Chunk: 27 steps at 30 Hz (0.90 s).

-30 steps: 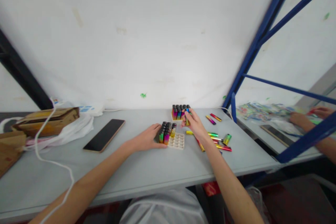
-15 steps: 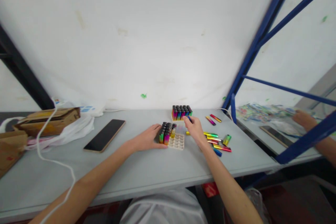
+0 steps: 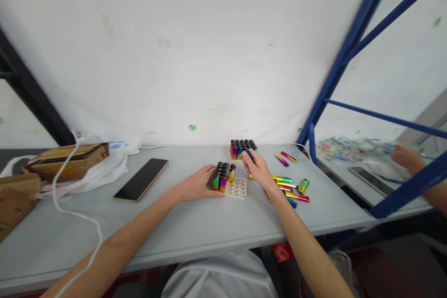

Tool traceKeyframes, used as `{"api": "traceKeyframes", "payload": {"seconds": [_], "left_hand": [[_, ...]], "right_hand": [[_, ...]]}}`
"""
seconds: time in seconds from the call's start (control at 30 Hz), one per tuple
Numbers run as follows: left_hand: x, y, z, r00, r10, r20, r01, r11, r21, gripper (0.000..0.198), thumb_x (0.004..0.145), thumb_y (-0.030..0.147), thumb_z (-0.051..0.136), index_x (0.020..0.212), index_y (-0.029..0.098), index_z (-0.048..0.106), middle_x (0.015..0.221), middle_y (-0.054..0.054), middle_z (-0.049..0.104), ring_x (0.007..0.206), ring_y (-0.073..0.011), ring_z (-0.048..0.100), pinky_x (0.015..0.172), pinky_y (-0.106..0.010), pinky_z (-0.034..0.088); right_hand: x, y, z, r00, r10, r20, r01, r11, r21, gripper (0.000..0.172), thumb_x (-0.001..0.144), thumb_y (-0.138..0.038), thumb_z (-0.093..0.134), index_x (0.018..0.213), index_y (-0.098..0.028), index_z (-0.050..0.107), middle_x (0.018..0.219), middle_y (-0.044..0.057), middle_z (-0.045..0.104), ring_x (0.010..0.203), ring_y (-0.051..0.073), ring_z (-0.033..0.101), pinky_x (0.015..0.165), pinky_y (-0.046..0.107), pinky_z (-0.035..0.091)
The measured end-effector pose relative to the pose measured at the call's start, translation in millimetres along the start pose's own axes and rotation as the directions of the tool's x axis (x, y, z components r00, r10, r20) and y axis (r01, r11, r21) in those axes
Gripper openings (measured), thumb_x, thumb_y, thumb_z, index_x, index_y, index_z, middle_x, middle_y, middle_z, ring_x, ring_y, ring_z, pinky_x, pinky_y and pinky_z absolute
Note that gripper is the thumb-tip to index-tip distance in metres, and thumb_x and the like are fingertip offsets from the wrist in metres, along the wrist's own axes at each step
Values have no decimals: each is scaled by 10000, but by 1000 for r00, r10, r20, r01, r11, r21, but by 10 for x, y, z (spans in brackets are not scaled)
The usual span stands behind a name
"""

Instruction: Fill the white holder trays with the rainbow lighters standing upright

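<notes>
A white tray with round holes (image 3: 238, 190) lies on the desk, and lighters with black tops and shiny rainbow bodies (image 3: 220, 178) stand in its left part. My left hand (image 3: 200, 183) is closed around the tray's left side, thumb in front and fingers behind. Above the tray's right edge, my right hand (image 3: 256, 167) pinches a small dark-blue lighter (image 3: 249, 153), mostly hidden by the fingers. Several shiny coloured lighters (image 3: 296, 196) lie loose beside my right forearm. Behind my right hand stands a second block of upright lighters (image 3: 240, 148).
A phone (image 3: 141, 179) lies flat on the left of the desk. Farther left are cardboard boxes (image 3: 70, 160), a plastic bag (image 3: 104, 172) and a white cable (image 3: 78, 214). Two more lighters (image 3: 282, 160) lie at the back right. A blue metal frame (image 3: 337, 74) borders the right side.
My right hand has shifted slightly up and left with the lighter in it. My left hand stays on the tray. The whole view has moved a little.
</notes>
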<state>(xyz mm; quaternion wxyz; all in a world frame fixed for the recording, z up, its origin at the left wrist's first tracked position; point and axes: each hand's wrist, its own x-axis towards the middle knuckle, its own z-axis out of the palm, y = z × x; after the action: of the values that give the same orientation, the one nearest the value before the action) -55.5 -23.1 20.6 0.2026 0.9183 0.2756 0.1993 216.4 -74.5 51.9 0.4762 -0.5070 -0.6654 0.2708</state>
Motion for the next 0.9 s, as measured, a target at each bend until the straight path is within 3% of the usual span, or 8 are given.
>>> {"api": "traceKeyframes", "payload": {"seconds": [0.13,0.27,0.5,0.7,0.9], "left_hand": [[2,2,14,1000,-25,4,25,1000,6,858,805,686,855,1477,218,599,1452,-168,643,1357,-396,604,1230,-545,460],[5,36,-4,999,-33,15,33,999,3,862,810,695,845,1474,205,597,1451,-175,639,1374,-401,593,1246,-536,446],[4,45,-17,1000,-20,4,20,999,-46,816,789,663,875,1428,213,639,1434,-163,650,1351,-406,608,1221,-540,470],[10,13,14,999,-35,10,35,999,-12,862,800,693,857,1452,184,615,1447,-181,634,1371,-407,593,1226,-537,460],[11,21,11,1000,-23,14,24,1000,-16,837,803,675,862,1440,189,619,1440,-178,641,1372,-399,592,1232,-533,453]], "right_hand": [[-25,-139,-53,991,-129,18,130,985,-110,537,1039,-747,490,891,-244,606,825,27,655,771,206,642,736,321,525],[-52,-283,-117,971,-226,74,238,938,-251,558,1034,-722,539,815,-222,656,848,54,642,807,211,604,739,319,504],[-97,-304,-135,916,-164,367,241,954,-177,437,1047,-590,607,901,-201,742,811,24,724,738,200,617,698,300,474],[-112,-337,-115,906,-143,400,240,949,-206,239,986,-425,749,1097,-215,772,868,23,761,773,211,679,739,306,506],[-108,-315,-110,911,-154,383,260,935,-241,190,996,-382,753,1061,-204,747,846,12,741,751,192,660,726,289,481]]}}
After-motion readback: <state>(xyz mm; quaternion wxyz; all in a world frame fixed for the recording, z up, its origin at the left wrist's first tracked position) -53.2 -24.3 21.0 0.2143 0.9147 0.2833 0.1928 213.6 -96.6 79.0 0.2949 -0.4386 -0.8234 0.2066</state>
